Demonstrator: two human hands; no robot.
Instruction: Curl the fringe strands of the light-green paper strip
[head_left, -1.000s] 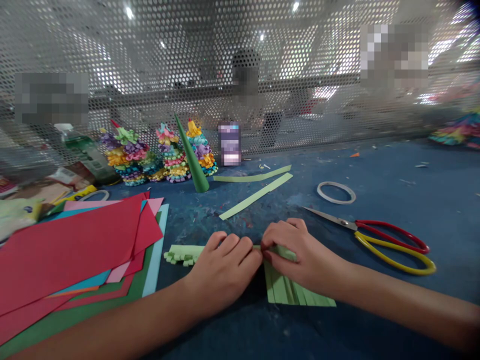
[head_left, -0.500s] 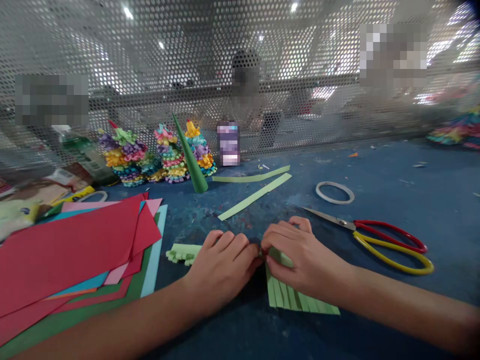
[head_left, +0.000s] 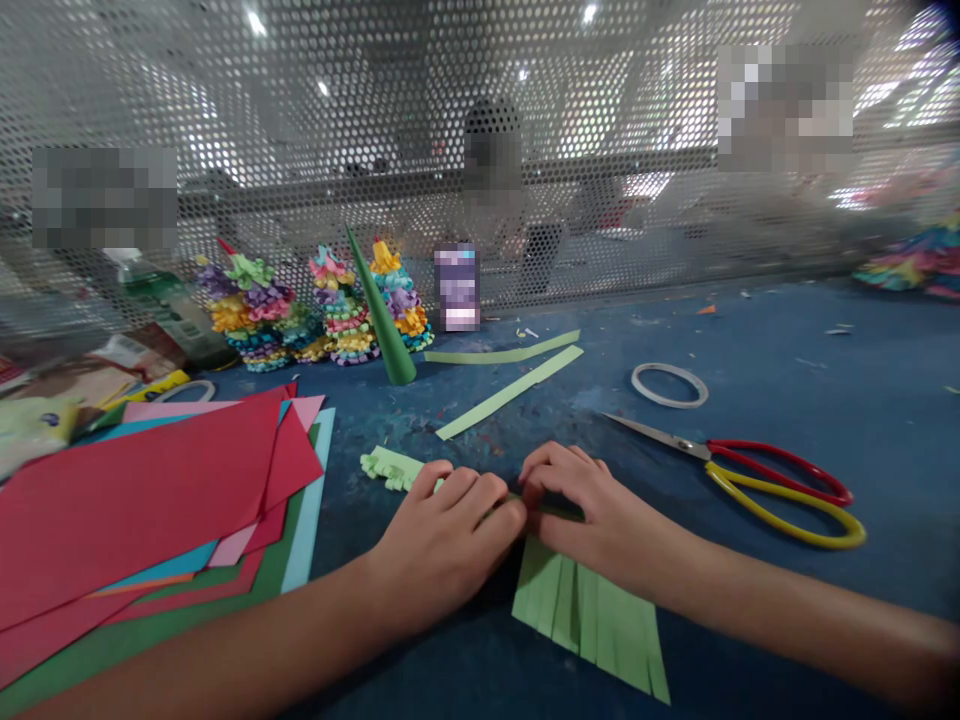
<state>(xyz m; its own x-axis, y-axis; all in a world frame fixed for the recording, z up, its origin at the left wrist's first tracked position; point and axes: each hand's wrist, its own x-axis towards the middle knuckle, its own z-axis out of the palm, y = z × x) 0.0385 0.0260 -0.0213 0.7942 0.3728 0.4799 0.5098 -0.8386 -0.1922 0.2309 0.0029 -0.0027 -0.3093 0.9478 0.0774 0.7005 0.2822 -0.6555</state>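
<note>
- The 2 bare arms are slanting inward, the left forearm (head_left: 262,640) rising from the lower left and the right forearm (head_left: 795,605) spanning from the right edge.
- The left grip (head_left: 450,530) is lying palm down and closing firmly, its 4 knuckles showing in a row, its fingertips hiding underneath.
- The right grip (head_left: 600,510) is leaning toward the left grip, its forefinger curving above its thumb (head_left: 561,530), a gap showing between the 2; whether their tips are meeting is hard to tell.
- Both grips are sitting close together at their inner ends.
</note>
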